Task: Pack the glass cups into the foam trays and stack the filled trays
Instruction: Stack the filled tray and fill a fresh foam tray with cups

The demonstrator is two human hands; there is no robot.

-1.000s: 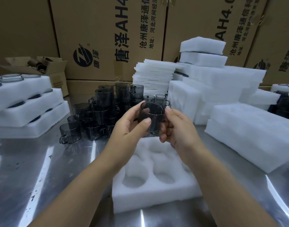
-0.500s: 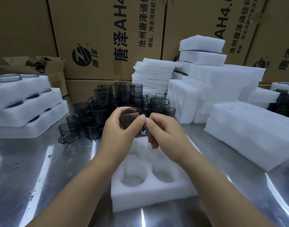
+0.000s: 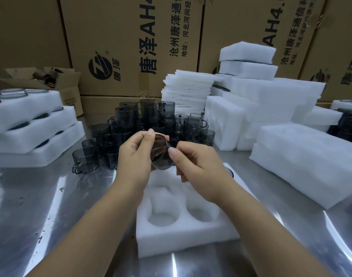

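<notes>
Both hands are holding one glass cup (image 3: 161, 155) in the air, above the far part of the foam tray (image 3: 183, 237) that is lying on the metal table (image 3: 51, 206). The left hand (image 3: 138, 156) is wrapping its thumb and fingers around the cup's body. The right hand (image 3: 197, 166) is pinching the cup's right side with thumb and forefinger, perhaps at the handle, which I cannot see.

The cup is not standing upright. Its long axis is leaning, so one round end is facing up and toward the person and the other is pointing down toward the tray. I cannot tell which end is the mouth. The open pockets (image 3: 163, 218) are lying below the cup and closer to the person, so in my judgement the coming move is depending on this: the cup is needing to be turned upright and brought down and a little nearer. Both hands are equally close to it.

The cup is looking smoky grey and transparent, short and cylindrical, with a brownish reflection on its round face — smooth glass, probably slippery.

Behind it a pile of cups (image 3: 143, 124) is waiting, and filled trays (image 3: 31, 126) are stacked at the left.
</notes>
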